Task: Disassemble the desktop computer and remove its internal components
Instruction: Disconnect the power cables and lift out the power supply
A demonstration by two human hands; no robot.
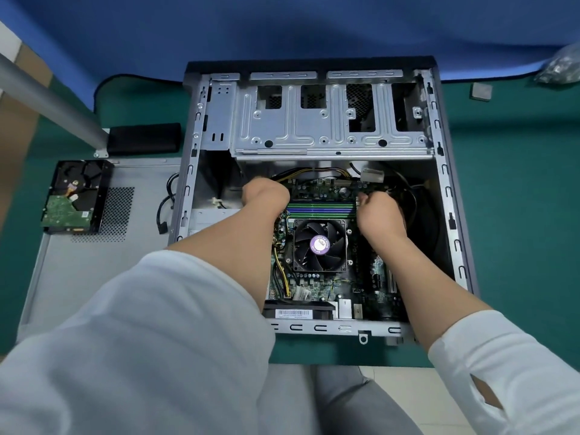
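Note:
The open desktop case lies flat on a green mat, with its motherboard facing up. Green and blue memory sticks sit in their slots just beyond the black CPU fan. My left hand is down at the left end of the sticks, its fingers hidden under the knuckles. My right hand is at the right end, fingers curled, a fingertip on the end of a stick. Both forearms reach into the case.
A removed hard drive lies on the detached side panel at the left. The empty metal drive cage spans the far half of the case. Black cables and a white connector lie behind my right hand. A bag of screws sits far right.

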